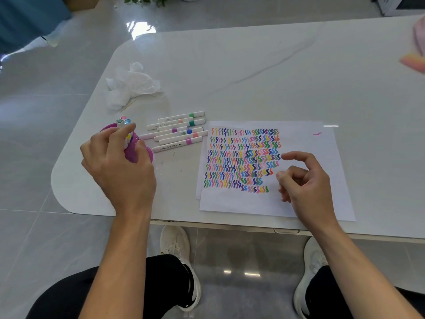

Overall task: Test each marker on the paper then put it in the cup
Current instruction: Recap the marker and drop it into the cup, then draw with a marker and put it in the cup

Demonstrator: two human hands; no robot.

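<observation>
A magenta cup (134, 155) stands near the table's left front corner with several capped markers (123, 122) upright in it. My left hand (117, 166) covers the cup from the near side, its fingers curled round a white marker (127, 140) that stands in the cup. Several more white markers (178, 131) with coloured bands lie side by side between the cup and the paper. The white paper (303, 153) carries rows of coloured squiggles. My right hand (303, 185) hovers over the paper with loosely curled fingers and holds nothing.
A crumpled white tissue (131, 85) lies behind the cup. A pink object (417, 56) sits at the far right edge. The white table (253, 72) has a rounded left corner, and its front edge runs just below the paper. My shoes show under it.
</observation>
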